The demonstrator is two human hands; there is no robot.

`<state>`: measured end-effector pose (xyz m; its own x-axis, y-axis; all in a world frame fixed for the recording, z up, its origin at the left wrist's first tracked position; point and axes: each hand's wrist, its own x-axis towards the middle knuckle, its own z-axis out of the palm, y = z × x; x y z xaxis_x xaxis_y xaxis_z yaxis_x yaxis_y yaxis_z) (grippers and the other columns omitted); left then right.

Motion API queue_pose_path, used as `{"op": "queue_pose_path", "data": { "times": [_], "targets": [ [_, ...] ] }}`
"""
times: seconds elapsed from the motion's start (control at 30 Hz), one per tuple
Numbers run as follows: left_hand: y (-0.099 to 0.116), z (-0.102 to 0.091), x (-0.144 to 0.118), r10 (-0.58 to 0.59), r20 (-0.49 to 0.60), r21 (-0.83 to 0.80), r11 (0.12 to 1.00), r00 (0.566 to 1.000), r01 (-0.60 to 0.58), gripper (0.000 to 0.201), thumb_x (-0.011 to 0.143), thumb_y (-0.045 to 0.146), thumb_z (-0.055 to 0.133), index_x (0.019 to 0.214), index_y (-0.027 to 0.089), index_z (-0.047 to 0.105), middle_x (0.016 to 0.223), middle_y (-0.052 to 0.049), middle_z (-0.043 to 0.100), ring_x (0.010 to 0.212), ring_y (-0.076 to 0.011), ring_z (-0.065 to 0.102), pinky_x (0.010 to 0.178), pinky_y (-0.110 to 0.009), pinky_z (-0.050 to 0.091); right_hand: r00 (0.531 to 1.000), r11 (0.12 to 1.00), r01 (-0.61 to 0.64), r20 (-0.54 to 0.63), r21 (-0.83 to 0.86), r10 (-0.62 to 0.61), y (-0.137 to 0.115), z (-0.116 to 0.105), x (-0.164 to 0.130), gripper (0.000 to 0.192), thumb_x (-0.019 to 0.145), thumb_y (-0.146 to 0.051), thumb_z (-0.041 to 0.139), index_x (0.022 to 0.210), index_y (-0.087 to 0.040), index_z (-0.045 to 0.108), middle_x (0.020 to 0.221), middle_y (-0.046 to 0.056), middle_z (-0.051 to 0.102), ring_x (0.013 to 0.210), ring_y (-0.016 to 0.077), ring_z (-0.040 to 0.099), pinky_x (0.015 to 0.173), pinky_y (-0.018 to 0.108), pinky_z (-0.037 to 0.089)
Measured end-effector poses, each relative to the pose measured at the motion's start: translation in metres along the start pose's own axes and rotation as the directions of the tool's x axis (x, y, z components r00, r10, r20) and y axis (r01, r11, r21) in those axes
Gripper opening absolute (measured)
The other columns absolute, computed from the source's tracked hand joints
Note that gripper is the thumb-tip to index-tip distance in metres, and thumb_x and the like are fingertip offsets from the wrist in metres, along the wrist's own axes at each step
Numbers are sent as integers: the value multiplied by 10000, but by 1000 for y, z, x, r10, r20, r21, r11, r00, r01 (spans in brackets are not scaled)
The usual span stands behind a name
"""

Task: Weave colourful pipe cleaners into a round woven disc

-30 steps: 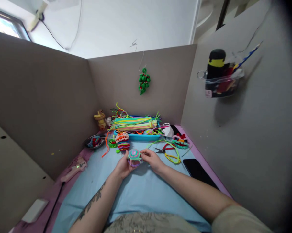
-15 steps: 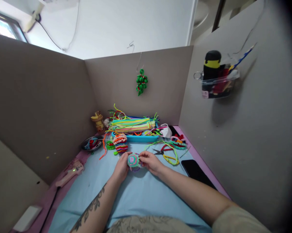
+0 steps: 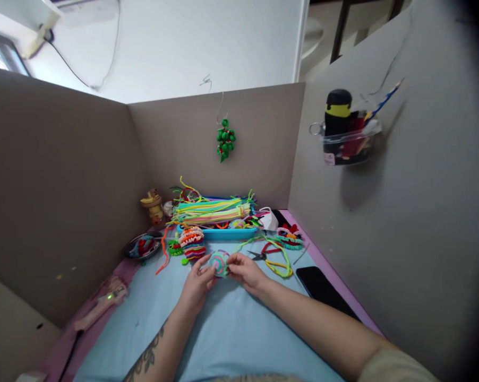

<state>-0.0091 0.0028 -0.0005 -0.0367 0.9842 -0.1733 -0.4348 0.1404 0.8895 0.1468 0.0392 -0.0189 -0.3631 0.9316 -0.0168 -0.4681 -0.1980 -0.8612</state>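
Between my two hands is a small round coil of pipe cleaners (image 3: 219,263), with pink, mint and purple rings. My left hand (image 3: 197,281) grips its left side, the thumb resting on its face. The fingers of my right hand (image 3: 245,270) pinch its right edge. Just beyond my left hand stands a striped pipe-cleaner piece (image 3: 192,244), many-coloured with an orange and peach top. Right of my right hand lie wire cutters (image 3: 271,260) with red and yellow handles, tangled with a lime-green pipe cleaner (image 3: 288,260).
A blue tray (image 3: 231,234) heaped with pipe cleaners (image 3: 213,210) stands at the back. To the right lies a black phone (image 3: 323,292); to the left are a dark bowl (image 3: 142,246) and a pink glue gun (image 3: 102,305). Grey panels (image 3: 255,138) enclose the table.
My left hand has shifted its hold, its thumb now over the coil's face, and the coil has turned more toward me. The whole view has shifted slightly.
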Motion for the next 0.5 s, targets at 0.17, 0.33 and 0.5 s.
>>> {"op": "queue_pose_path", "data": {
  "times": [0.17,0.33,0.5],
  "targets": [
    [2,-7,5,-3,-11,-143,990,1000,2,468,604,170,750,1023,207,542,845,-13,637,652,-89,610,590,-187,476,971,996,45,-232,-83,-63,-23,-3,11,231,538,-224,700,731,-181,580,666,-36,560,589,85,508,561,218,381],
    [1,-5,4,-67,-3,-169,983,998,66,500,602,124,739,1045,203,521,830,-10,636,619,-90,609,538,-180,459,929,998,68,-365,1,-63,-81,-1,43,257,556,-197,649,764,-206,499,612,-46,520,564,96,512,504,208,368],
    [2,-2,0,-75,-31,-149,986,997,70,482,594,74,728,1023,175,534,805,-21,634,604,-98,603,508,-176,438,840,757,350,-174,-551,-515,-136,7,105,220,707,-254,496,913,-182,519,757,6,598,686,126,569,578,229,433]
  ]
}}
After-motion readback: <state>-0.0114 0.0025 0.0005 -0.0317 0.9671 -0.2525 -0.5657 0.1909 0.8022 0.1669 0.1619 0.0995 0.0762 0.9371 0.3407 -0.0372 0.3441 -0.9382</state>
